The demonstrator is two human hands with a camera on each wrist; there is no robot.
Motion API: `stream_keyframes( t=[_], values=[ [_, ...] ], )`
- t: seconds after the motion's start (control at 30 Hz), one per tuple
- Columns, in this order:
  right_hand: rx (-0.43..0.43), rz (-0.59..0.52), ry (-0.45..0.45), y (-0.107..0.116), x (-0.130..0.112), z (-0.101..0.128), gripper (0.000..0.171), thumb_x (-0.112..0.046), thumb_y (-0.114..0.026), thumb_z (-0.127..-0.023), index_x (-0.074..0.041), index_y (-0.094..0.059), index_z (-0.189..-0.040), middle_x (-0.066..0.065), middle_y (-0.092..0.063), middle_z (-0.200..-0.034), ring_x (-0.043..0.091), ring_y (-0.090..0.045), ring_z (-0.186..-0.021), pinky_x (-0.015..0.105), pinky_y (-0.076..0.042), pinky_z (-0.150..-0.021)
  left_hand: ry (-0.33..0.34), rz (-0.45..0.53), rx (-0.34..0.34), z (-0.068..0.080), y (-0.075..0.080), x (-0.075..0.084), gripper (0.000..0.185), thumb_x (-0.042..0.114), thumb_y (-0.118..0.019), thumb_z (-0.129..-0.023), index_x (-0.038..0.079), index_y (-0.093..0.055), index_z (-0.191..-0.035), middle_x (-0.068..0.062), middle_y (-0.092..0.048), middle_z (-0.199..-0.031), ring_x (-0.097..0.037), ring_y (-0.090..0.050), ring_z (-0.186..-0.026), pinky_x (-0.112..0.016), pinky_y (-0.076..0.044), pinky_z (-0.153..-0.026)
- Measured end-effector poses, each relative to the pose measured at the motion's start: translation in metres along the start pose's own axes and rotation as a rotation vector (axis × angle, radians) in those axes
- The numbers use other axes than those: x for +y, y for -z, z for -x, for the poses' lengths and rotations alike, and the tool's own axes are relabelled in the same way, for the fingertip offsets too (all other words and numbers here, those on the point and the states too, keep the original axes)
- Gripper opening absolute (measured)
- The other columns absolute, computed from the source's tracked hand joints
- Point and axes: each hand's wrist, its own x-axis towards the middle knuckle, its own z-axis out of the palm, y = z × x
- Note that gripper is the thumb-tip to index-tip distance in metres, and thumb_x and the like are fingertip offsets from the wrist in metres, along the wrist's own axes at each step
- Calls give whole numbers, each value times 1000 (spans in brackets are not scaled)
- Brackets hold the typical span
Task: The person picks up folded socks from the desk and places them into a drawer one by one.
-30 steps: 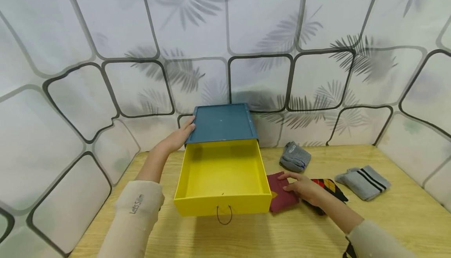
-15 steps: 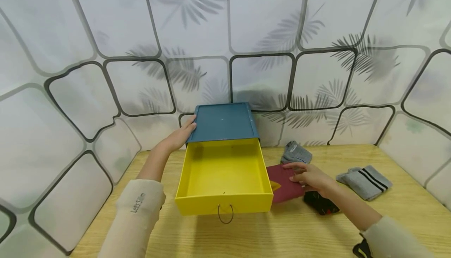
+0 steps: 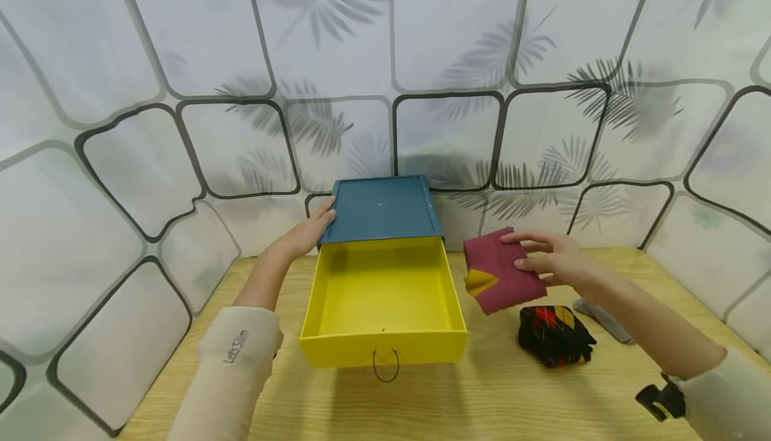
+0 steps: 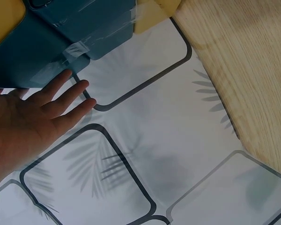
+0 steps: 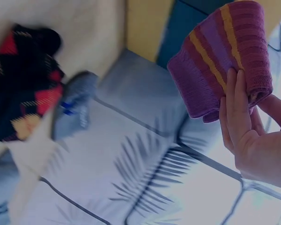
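Head view: the grey striped sock [image 3: 602,318] lies mostly hidden behind the right hand [image 3: 557,263], which pinches the maroon sock [image 3: 502,277] above the table [image 3: 482,394], right of the open yellow drawer [image 3: 382,294]. The left hand [image 3: 304,233], fingers straight, rests on the blue case [image 3: 379,210]. A black argyle sock [image 3: 554,334] lies nearer.

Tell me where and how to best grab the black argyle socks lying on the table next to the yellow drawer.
Take the black argyle socks across the middle of the bundle, from straight above, thumb on one long side and fingers on the other. They lie flat as a folded bundle on the table, clear of the yellow drawer, so a pinch across the folded thickness should probably keep the layers together.
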Motion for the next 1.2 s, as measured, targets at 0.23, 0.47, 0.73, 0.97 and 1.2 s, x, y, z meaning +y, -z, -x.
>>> stream_keyframes(
  t=[0.23, 0.47, 0.73, 0.97, 1.2],
  values=[
    [-4, 17, 52, 7, -35, 7, 53, -17, -59, -91, 0, -38, -137, 26, -36, -132, 23, -58, -96, 40, -52, -76, 13, 6, -4, 2, 0, -1, 55, 39, -16, -102, 20, 7, -149, -9, 10, -152, -37, 0, -136, -57, -9, -104],
    [2, 13, 73, -8, -70, 8, 49, -18, -63, -89, -7, -45, -133, 20, -40, -129, 28, -56, -101, 41, -51, -77, 19, -8, -6, 3, -1, -2, 55, 39, -15, -102, 20, 7, -149, -11, 9, -152, -38, -1, -135, -58, -9, -104],
    [-60, -84, 100, -47, -99, -2, 45, -8, -62, -88, -5, -48, -131, 19, -39, -128, 32, -55, -100, 43, -52, -76, 8, 10, 1, 3, -2, -5, 55, 39, -15, -102, 21, 7, -149, -10, 10, -152, -38, 1, -135, -57, -9, -104],
    [-102, -120, 122, -80, -112, -13, 43, -4, -60, -89, -7, -50, -130, 17, -41, -127, 33, -53, -102, 42, -51, -78, -17, 22, -1, 2, -1, -4, 55, 36, -15, -102, 17, 7, -149, -13, 10, -151, -38, 1, -135, -56, -8, -105],
    [-149, -184, 90, -110, -111, -22, 41, -6, -60, -89, -11, -53, -129, 14, -44, -127, 30, -55, -101, 41, -51, -77, -61, 26, -3, -1, -1, -3, 54, 34, -14, -102, 13, 6, -148, -15, 9, -151, -37, 2, -135, -56, -6, -105]
  ],
)
